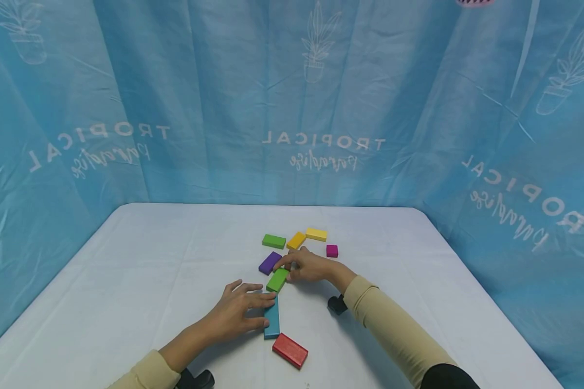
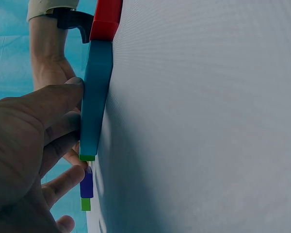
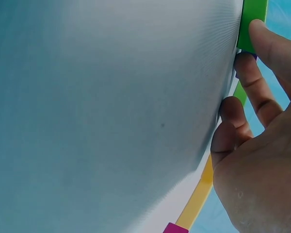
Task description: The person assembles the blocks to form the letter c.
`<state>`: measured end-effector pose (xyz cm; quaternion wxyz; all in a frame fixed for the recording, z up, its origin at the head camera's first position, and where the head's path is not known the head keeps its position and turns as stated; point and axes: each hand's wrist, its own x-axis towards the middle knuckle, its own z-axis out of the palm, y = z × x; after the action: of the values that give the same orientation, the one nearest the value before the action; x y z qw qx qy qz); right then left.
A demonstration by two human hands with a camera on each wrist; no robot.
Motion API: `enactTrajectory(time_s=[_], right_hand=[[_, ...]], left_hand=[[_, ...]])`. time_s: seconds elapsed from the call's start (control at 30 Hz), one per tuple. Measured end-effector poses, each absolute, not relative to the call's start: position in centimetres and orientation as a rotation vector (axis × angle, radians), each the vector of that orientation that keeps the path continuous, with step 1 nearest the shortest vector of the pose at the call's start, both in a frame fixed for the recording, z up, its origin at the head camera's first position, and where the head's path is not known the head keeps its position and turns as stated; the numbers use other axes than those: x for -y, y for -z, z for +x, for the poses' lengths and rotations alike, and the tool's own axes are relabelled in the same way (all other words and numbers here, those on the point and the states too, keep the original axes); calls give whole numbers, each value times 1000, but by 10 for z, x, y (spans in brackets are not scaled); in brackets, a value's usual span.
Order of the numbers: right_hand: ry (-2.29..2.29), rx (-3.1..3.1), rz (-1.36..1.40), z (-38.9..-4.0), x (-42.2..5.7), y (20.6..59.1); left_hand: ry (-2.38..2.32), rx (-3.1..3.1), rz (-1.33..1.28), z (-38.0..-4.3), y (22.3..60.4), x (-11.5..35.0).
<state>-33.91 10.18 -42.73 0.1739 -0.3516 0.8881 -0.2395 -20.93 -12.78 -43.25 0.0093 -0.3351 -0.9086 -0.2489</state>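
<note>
On the white table, a row of rectangular blocks runs away from the person. My left hand (image 1: 240, 310) lies along the left side of a long blue block (image 1: 272, 321), with thumb and fingertips touching it and fingers fairly straight. In the left wrist view the thumb rests at the edge of that block. Farther up, my right hand (image 1: 307, 266) pinches a light green block (image 1: 277, 280) between thumb and index finger. The index finger lies beside a purple block (image 1: 270, 263). Beyond the near end of the blue block sits a red block (image 1: 290, 350), set at an angle.
Behind the right hand lie a second green block (image 1: 274, 241), an orange-yellow block (image 1: 296, 240) and a yellow block (image 1: 316, 234). A small magenta block (image 1: 332, 250) stands to their right. A blue printed curtain (image 1: 282, 183) surrounds the table's back and sides.
</note>
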Motion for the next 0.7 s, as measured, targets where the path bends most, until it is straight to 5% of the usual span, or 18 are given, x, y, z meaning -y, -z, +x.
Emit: enactTrajectory(time_s=[0.7], right_hand=[[728, -2476, -982, -340, -104, 428]], left_hand=[[768, 2836, -1052, -209, 432, 127]])
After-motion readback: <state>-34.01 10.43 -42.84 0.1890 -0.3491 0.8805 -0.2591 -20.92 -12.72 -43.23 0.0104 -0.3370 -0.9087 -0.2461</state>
